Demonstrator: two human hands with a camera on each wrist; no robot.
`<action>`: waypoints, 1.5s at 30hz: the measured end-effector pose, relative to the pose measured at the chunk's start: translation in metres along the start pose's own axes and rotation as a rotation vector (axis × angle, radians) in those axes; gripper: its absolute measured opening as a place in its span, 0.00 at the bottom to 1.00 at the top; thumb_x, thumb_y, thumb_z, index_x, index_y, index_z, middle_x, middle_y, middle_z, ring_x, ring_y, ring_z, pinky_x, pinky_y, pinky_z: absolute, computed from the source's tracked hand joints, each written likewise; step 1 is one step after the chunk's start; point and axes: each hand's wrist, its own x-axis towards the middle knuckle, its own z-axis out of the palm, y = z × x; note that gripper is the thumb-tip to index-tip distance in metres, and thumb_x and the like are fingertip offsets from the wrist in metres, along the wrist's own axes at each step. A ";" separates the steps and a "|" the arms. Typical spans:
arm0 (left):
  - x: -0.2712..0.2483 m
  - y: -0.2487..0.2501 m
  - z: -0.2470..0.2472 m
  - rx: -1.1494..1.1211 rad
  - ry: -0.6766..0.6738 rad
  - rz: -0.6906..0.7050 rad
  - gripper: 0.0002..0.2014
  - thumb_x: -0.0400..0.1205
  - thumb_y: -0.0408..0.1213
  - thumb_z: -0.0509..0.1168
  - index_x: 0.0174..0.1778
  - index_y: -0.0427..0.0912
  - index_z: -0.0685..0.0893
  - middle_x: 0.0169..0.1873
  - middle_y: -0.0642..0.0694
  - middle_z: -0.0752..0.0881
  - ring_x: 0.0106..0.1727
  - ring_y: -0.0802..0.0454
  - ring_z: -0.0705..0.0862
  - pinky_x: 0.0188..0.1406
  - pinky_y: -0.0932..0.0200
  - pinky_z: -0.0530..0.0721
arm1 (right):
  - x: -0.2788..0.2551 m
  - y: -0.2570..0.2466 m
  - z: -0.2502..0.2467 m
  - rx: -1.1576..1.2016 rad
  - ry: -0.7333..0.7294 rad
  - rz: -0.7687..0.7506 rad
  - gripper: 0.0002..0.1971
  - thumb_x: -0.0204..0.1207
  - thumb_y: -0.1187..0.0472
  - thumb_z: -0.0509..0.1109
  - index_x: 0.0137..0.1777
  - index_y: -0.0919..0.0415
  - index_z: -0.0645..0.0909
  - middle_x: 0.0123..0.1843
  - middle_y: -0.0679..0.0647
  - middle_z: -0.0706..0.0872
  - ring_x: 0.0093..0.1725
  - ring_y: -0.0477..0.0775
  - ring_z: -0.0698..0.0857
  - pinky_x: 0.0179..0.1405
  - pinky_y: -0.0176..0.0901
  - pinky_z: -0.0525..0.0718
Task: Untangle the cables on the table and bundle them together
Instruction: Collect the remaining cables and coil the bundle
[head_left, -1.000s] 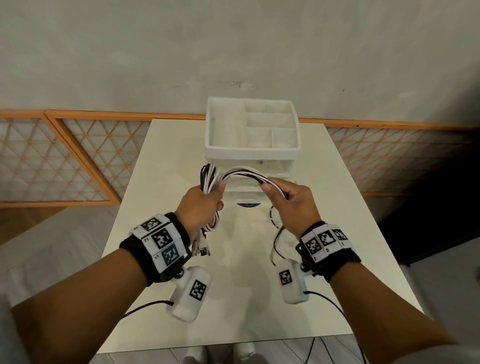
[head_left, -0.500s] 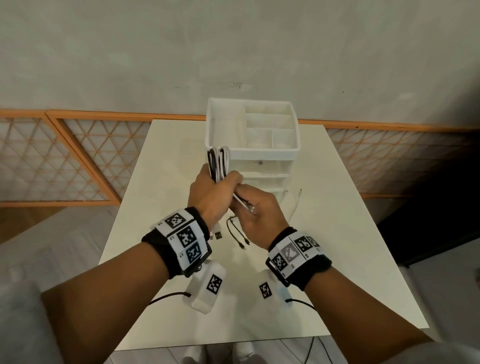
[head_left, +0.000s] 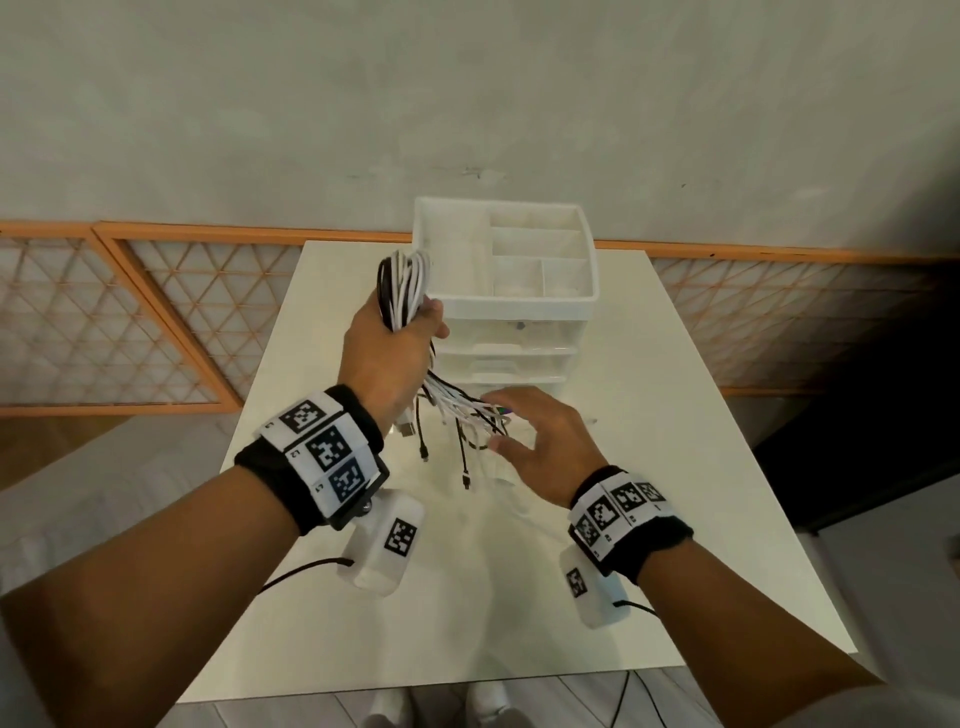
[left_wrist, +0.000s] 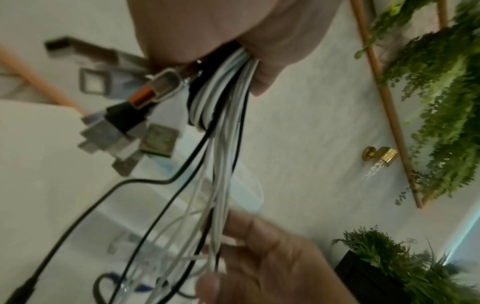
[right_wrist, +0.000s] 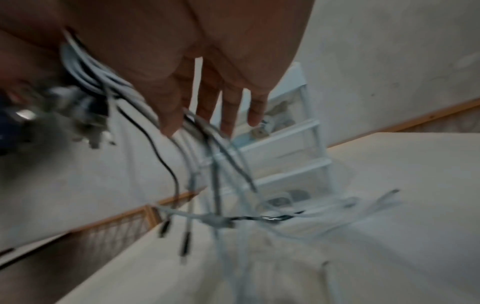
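1. The left hand (head_left: 387, 358) is fisted around a folded bunch of white and black cables (head_left: 405, 288), lifted above the white bench (head_left: 675, 467) so the loose ends hang free.
2. The right hand (head_left: 540, 447), fingers spread and relaxed, touches the dangling tails (head_left: 462, 415) just below (likely combing them straight before gathering).
3. Several plugs (left_wrist: 124, 123) cluster beside the left fist.
4. A white drawer organiser (head_left: 519, 306) stands just behind the hands, its top compartments looking unfilled.
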 end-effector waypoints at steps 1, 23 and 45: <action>0.001 0.005 -0.005 -0.005 -0.023 0.024 0.11 0.85 0.36 0.65 0.54 0.31 0.85 0.37 0.52 0.87 0.29 0.74 0.80 0.28 0.82 0.73 | -0.002 0.005 -0.006 -0.019 -0.026 0.052 0.27 0.72 0.65 0.78 0.72 0.53 0.81 0.69 0.51 0.84 0.68 0.51 0.82 0.71 0.54 0.79; -0.011 0.037 -0.020 -0.144 -0.461 0.262 0.03 0.86 0.34 0.64 0.49 0.43 0.83 0.38 0.39 0.86 0.44 0.44 0.86 0.52 0.49 0.80 | 0.017 -0.040 -0.019 0.294 -0.200 0.235 0.18 0.64 0.52 0.86 0.49 0.51 0.82 0.46 0.37 0.86 0.50 0.35 0.83 0.50 0.21 0.74; -0.014 0.033 -0.023 -0.076 -0.670 0.079 0.12 0.85 0.43 0.66 0.46 0.35 0.82 0.25 0.44 0.80 0.31 0.42 0.83 0.39 0.51 0.84 | 0.017 -0.030 -0.016 0.075 -0.273 0.397 0.12 0.72 0.68 0.75 0.28 0.57 0.84 0.25 0.51 0.84 0.21 0.38 0.77 0.25 0.37 0.79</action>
